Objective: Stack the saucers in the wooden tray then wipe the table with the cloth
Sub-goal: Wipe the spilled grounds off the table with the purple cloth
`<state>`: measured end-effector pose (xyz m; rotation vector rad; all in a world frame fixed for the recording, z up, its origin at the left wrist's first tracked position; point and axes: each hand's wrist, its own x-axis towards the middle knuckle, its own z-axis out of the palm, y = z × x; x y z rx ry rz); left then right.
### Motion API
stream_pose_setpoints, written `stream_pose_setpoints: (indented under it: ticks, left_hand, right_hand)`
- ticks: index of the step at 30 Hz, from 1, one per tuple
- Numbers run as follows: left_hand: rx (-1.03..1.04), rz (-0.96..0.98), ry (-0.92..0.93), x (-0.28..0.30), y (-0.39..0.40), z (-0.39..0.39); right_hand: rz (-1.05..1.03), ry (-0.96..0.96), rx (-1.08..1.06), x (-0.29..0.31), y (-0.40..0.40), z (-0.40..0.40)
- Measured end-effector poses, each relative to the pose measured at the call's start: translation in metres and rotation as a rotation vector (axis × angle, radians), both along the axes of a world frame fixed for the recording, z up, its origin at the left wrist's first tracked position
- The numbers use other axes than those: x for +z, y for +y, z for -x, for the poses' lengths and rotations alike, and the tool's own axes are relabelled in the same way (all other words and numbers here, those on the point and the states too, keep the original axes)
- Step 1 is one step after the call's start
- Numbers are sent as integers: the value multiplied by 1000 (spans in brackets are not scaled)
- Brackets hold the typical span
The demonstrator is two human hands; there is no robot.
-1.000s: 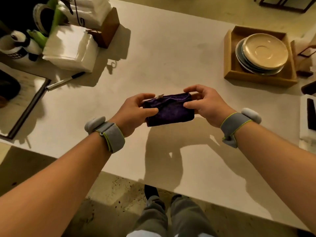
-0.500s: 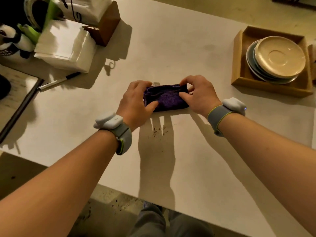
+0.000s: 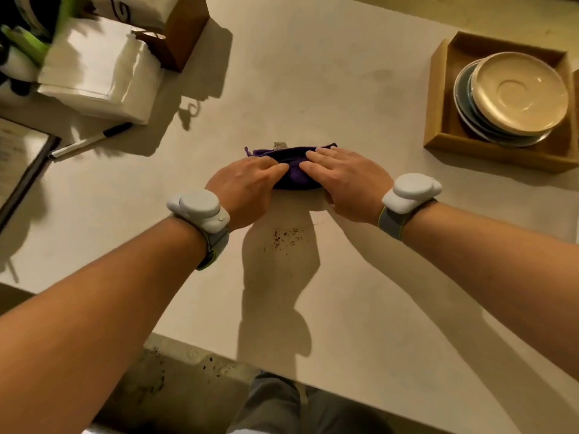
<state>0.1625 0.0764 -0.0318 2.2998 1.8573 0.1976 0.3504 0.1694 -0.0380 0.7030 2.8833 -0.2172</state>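
Head cam: left hand and right hand press flat on the purple cloth mid-frame on the counter, each grip open with fingers straight. Crumbs lie just below it. Saucers sit stacked in the tray, upper right.

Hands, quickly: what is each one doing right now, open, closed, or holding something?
Left hand: open, fingers pressing the folded purple cloth onto the white table.
Right hand: open, fingers flat on the same cloth.
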Motion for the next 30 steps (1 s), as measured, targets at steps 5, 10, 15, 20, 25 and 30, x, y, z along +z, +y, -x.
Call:
stream_pose_setpoints:
  ticks: [5,10,15,20,25,30]
  left_hand:
    - [-27,15,45,-4,-1,-1]
    - [74,69,-1,-7,4,-2]
    - [13,197,85,5,-9,0]
    - [8,243,158,11,-67,-27]
    - [149,351,210,10,-103,-96]
    - [273,430,215,15,-89,-148]
  right_hand:
    - [18,-5,-22,-1,4,4]
    - [106,54,-94,1,4,9]
    - [170,66,-51,-2,-12,3]
    - [257,48,160,-4,-27,-6]
    - [347,5,378,-5,-20,-24]
    - [422,10,427,-2,-2,-38]
